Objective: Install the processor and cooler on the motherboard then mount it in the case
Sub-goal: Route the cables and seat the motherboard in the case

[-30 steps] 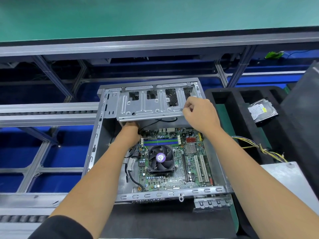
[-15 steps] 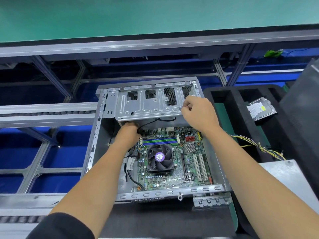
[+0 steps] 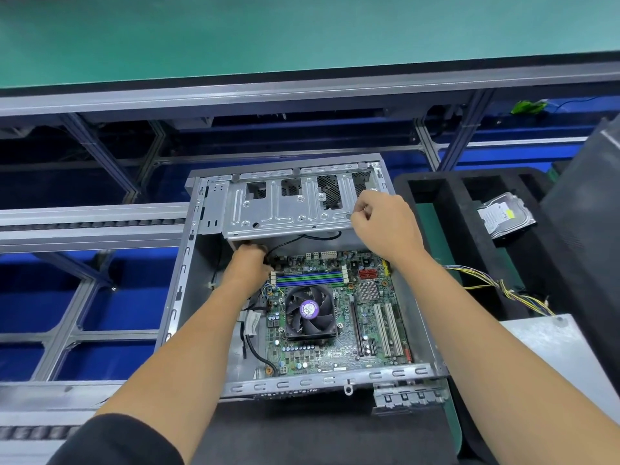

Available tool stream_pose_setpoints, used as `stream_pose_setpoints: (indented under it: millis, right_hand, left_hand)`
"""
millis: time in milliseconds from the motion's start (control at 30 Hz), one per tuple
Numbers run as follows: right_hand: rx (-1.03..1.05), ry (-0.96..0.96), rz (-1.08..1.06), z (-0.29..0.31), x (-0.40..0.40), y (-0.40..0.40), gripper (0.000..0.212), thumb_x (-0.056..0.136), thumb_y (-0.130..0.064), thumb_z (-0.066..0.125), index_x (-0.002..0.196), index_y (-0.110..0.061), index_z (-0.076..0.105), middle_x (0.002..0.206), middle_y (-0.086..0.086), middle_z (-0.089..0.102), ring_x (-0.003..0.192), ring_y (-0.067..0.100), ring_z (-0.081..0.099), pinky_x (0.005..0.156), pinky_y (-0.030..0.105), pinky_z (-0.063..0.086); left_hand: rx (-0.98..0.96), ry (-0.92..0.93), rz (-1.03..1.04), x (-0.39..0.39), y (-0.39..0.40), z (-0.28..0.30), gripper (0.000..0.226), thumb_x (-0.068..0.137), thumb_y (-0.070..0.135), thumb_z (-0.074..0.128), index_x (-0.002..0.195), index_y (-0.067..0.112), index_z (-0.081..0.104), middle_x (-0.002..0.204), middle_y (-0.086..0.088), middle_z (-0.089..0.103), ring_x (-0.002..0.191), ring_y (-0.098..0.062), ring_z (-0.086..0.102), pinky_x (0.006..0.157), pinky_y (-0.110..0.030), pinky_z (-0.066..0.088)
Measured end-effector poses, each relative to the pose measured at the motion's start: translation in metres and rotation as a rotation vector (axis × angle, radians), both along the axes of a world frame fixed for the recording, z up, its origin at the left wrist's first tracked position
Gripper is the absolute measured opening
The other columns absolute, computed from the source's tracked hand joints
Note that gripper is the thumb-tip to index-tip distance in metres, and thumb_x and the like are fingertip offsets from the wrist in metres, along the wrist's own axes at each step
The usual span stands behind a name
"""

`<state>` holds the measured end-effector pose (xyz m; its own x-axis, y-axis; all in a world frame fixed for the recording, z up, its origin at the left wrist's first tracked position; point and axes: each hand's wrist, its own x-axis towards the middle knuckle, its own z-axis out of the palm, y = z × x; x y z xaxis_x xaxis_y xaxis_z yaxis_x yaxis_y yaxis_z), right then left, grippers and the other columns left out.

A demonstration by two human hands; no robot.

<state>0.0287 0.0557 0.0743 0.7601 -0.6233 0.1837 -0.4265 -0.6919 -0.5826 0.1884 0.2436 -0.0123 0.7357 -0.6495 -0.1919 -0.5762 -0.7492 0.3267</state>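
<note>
The case (image 3: 208, 263) is bare grey sheet metal with a dull brushed sheen, and its drive cage (image 3: 288, 209) is stamped and perforated steel of the same finish. The motherboard (image 3: 339, 317) is glossy green circuit board. The cooler (image 3: 310, 312) has a matt black plastic fan with a shiny purple sticker. The tray (image 3: 446, 203) beside it looks like matt black foam. The hard drive (image 3: 505, 214) shows polished metal and a paper label.

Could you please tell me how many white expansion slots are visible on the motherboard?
2. One white slot and a second white slot lie side by side at the board's right, right of the cooler fan. None appears hidden.
</note>
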Motion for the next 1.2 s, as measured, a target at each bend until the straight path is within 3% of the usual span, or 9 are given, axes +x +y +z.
stream_pose_setpoints:
  millis: [167,333,633,900,1200]
  right_hand:
    - [0.005,-0.003,-0.002,0.0006,0.0004,-0.0002,0.012,0.085,-0.011,0.053,0.079,-0.013,0.063,0.051,-0.009,0.047,0.049,0.007,0.040,0.051,0.026,0.039]
    - [0.008,-0.004,-0.002,0.0008,0.0002,0.0000,0.012,0.086,-0.011,0.053,0.078,-0.013,0.063,0.050,-0.008,0.046,0.048,0.008,0.039,0.051,0.027,0.040]
    - [0.006,-0.003,0.001,0.0017,0.0002,0.0006,0.012,0.086,-0.011,0.053,0.079,-0.013,0.063,0.051,-0.009,0.047,0.049,0.009,0.041,0.052,0.028,0.042]
    - [0.006,-0.002,0.004,0.0017,-0.0003,0.0001,0.013,0.086,-0.011,0.052,0.079,-0.013,0.062,0.051,-0.009,0.046,0.048,0.007,0.039,0.047,0.024,0.033]
    - [0.004,0.003,-0.003,0.0005,0.0001,0.0000,0.012,0.085,-0.012,0.053,0.076,-0.017,0.060,0.051,-0.010,0.047,0.048,0.007,0.040,0.047,0.023,0.035]
  left_hand:
    - [-0.012,0.013,0.019,-0.0014,0.0011,-0.0013,0.021,0.085,0.013,0.069,0.100,-0.001,0.065,0.101,-0.021,0.063,0.098,-0.038,0.059,0.083,-0.040,0.052]
    - [-0.047,0.022,0.035,-0.0024,0.0021,-0.0019,0.021,0.085,0.016,0.070,0.087,-0.004,0.063,0.091,-0.021,0.064,0.088,-0.037,0.061,0.073,-0.040,0.053]
    - [-0.046,0.017,0.008,-0.0002,0.0024,-0.0029,0.017,0.085,0.011,0.069,0.095,-0.003,0.066,0.098,-0.022,0.065,0.096,-0.037,0.059,0.082,-0.040,0.052]
    - [-0.026,0.008,0.001,0.0004,0.0017,-0.0025,0.016,0.086,0.014,0.069,0.089,-0.001,0.065,0.092,-0.019,0.067,0.092,-0.035,0.063,0.073,-0.033,0.047]
    - [-0.036,0.038,-0.012,0.0016,0.0019,-0.0028,0.017,0.086,0.018,0.069,0.094,0.003,0.068,0.094,-0.019,0.067,0.093,-0.034,0.062,0.079,-0.034,0.051]
